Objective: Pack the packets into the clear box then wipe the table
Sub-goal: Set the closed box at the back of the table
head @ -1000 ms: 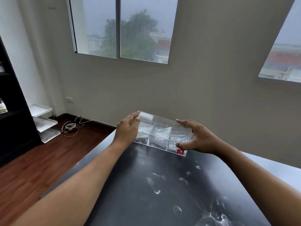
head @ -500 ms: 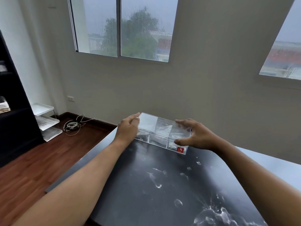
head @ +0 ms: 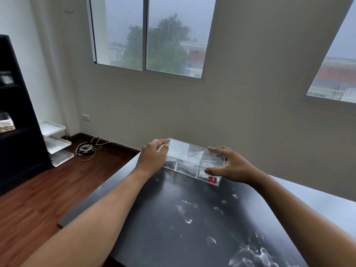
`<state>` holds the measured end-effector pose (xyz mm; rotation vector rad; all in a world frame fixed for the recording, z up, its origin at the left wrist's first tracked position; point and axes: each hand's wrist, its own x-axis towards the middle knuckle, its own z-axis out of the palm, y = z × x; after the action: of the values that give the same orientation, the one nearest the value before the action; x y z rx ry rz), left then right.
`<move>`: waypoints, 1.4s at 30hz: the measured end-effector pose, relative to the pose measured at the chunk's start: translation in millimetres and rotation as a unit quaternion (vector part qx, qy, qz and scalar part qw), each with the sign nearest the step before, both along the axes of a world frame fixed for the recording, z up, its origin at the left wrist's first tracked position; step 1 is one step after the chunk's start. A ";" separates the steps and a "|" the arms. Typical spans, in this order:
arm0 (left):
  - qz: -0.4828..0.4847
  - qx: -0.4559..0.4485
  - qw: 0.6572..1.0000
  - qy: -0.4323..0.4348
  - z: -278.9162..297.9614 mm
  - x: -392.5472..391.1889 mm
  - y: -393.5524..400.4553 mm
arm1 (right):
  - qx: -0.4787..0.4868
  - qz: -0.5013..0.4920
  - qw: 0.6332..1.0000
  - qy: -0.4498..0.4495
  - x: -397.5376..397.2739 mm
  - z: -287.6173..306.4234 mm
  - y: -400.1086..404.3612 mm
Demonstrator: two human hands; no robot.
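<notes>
A clear box (head: 185,169) with inner dividers and a red sticker (head: 212,179) sits at the far end of the black table (head: 165,234). Clear packets (head: 195,154) lie in its compartments. My left hand (head: 152,158) grips the box's left end, with the fingers curled over the rim. My right hand (head: 234,166) clasps the right end, thumb on the front wall and fingers on the back edge. Whether the box rests fully on the table or is slightly raised, I cannot tell.
Wet smears and droplets (head: 250,255) spread over the near right of the table. The table's left edge drops to a wooden floor with a white tiered rack (head: 55,143), a coil of cables (head: 86,150) and a black shelf unit (head: 17,132). A wall stands close behind the box.
Both hands stay on the ends of the box. The box has shifted only slightly, a little farther from me toward the table's far edge.
</notes>
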<state>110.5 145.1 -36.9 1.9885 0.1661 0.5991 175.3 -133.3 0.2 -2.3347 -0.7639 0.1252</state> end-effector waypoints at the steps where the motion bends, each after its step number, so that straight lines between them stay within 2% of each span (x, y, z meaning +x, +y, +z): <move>1: -0.003 0.014 1.000 -0.003 -0.5 -0.4 -0.5 | -0.002 -0.002 1.000 -0.003 -1.5 0.6 0.6; 7: -0.021 0.179 0.977 -0.117 -4.6 -2.1 -3.3 | -0.026 -0.002 0.998 -0.053 -7.0 2.7 6.2; 10: -0.037 0.214 0.967 -0.129 -5.8 -3.4 -10.2 | -0.033 0.006 0.997 -0.064 -10.2 2.7 7.8; 23: -0.012 0.269 0.955 -0.127 -6.4 -5.9 -15.6 | -0.043 0.006 0.996 -0.074 -28.4 -2.5 6.3; 28: -0.007 0.300 0.945 -0.131 -7.6 -15.2 -20.9 | -0.106 -0.009 0.990 -0.091 -47.5 -3.6 5.5; 42: -0.090 0.320 0.932 -0.141 -0.7 -62.5 -63.5 | -0.121 -0.072 0.986 -0.088 -117.3 18.1 -82.1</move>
<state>48.0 81.6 -37.5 2.4682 -0.4397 0.8888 58.0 -215.4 18.4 -2.6503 -0.6937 -0.0563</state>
